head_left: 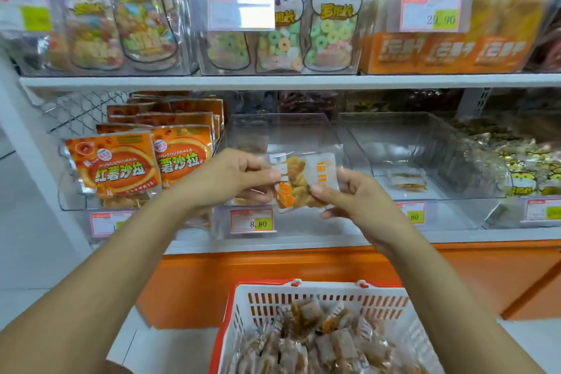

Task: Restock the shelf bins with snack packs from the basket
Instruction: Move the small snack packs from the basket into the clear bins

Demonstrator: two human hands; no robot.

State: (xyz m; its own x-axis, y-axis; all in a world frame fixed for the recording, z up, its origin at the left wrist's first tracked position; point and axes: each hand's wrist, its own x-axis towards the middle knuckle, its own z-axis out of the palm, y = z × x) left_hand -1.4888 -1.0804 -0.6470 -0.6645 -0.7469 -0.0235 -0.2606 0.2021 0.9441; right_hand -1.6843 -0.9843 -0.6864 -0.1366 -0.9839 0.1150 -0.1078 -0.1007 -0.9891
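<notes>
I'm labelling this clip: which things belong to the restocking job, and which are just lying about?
Job: snack pack, pinched by left hand and right hand; basket of packs; clear bin behind.
Around: orange pouches; ring-candy bags; price tag.

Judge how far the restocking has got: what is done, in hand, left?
Done: little, the clear middle bin looks nearly empty. In hand: the left hand and right hand pinch one snack pack in front of it. Left: the basket holds a heap of packs.

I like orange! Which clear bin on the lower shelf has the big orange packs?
The leftmost bin, beside the left hand. No other lower bin shows big orange packs.
</notes>
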